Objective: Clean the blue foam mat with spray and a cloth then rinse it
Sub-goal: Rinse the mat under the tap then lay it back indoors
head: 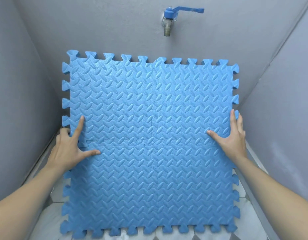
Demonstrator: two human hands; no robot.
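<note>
The blue foam mat (149, 110), four interlocked textured tiles with jigsaw edges, is held up tilted in front of me, below the wall tap. My left hand (68, 148) grips its left edge, with thumb and index finger spread on the front and the other fingers hooked round the edge. At the right edge, my right hand (233, 137) holds the mat with its thumb on the front and its fingers along and behind the edge. No spray bottle or cloth is in view.
A metal tap with a blue lever handle (170, 16) sticks out of the grey back wall above the mat. Grey walls close in on the left and right. A pale tiled floor (45, 220) shows beneath the mat.
</note>
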